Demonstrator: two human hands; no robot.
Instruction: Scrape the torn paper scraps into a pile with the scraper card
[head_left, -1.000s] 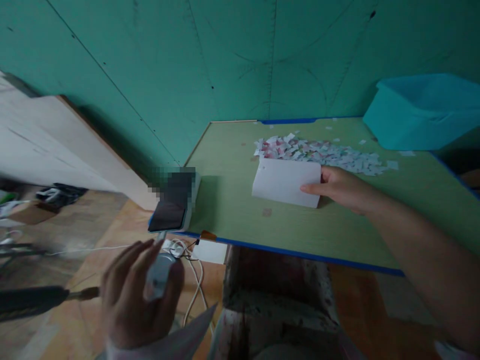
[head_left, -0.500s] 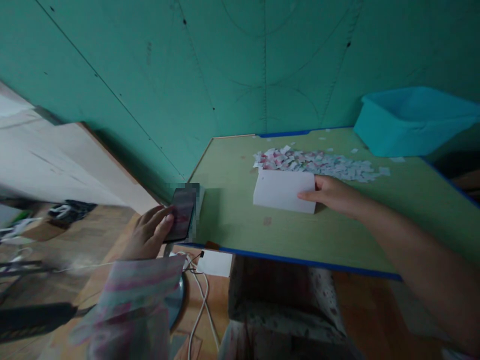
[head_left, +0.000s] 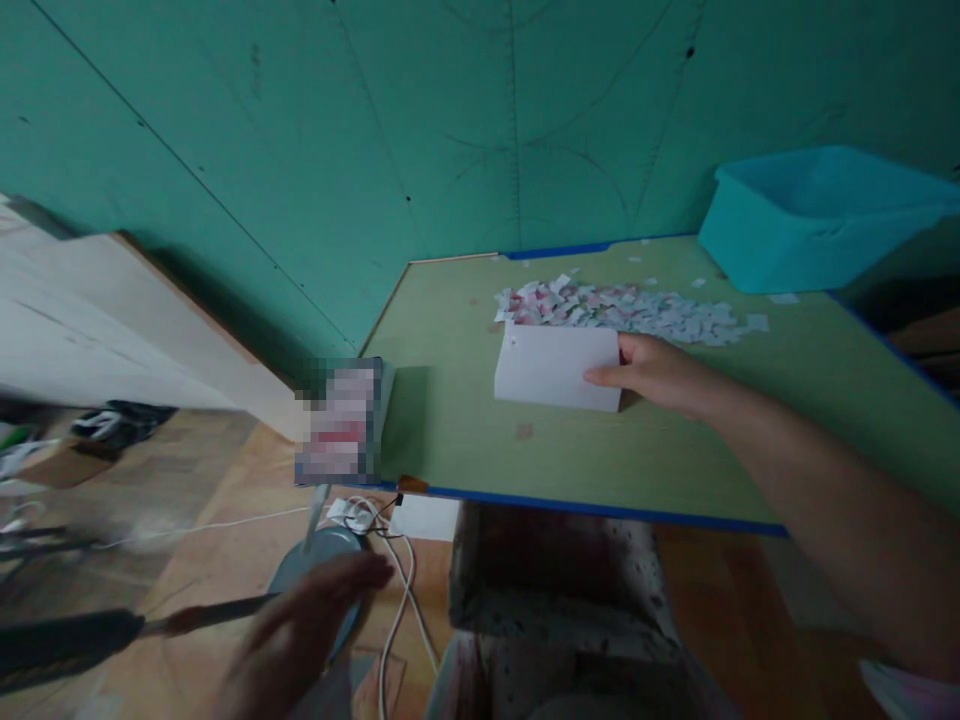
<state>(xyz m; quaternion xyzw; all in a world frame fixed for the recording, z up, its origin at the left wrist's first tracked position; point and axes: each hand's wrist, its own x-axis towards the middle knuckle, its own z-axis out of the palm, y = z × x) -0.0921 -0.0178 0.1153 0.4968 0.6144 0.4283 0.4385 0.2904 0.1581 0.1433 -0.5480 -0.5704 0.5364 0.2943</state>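
My right hand (head_left: 652, 372) rests on the green table (head_left: 465, 420), its thumb and fingers closed on the right end of a white sheet of paper (head_left: 551, 365) that lies flat. Just behind the sheet spreads a heap of small torn paper scraps (head_left: 622, 305). My left hand (head_left: 300, 630) hangs low over the floor, blurred by motion, fingers stretched out with nothing in them. Above it, a phone (head_left: 341, 420) with a lit screen stands on a stand at the table's left front corner.
A teal plastic tub (head_left: 817, 220) stands at the table's back right, against the green wall. White cables (head_left: 397, 590) and a round grey stand base (head_left: 322, 560) lie on the wooden floor below the table edge. A pale board (head_left: 112, 320) leans at the left.
My left hand has left the phone and dropped toward the floor. The phone's screen, dark before, is lit. My right hand stays on the white sheet.
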